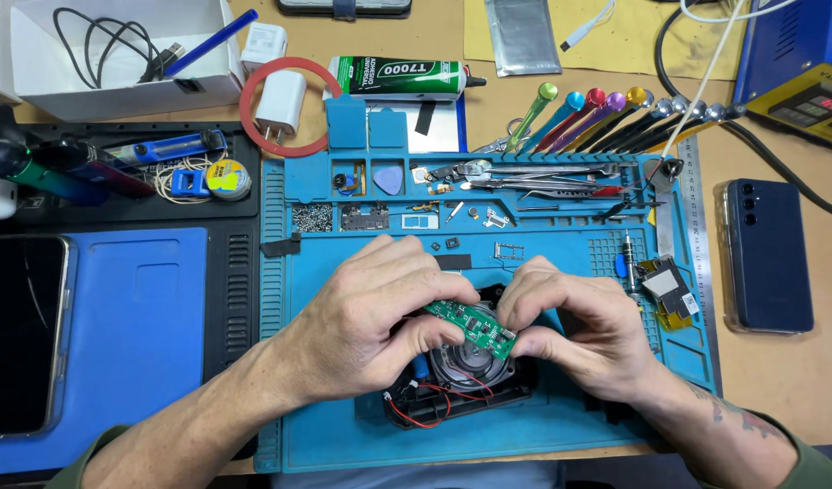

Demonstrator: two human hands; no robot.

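A narrow green circuit board is held between my two hands over a black opened speaker housing with a round grey driver and thin red wires at its front. My left hand pinches the board's left end with thumb and fingers. My right hand grips its right end. The housing rests on a blue repair mat. Part of the housing is hidden beneath both hands.
Tweezers, small parts and screws fill the mat's upper trays. Coloured screwdrivers lie behind it. A dark phone sits at the right, another phone at the left, a glue tube and white charger behind.
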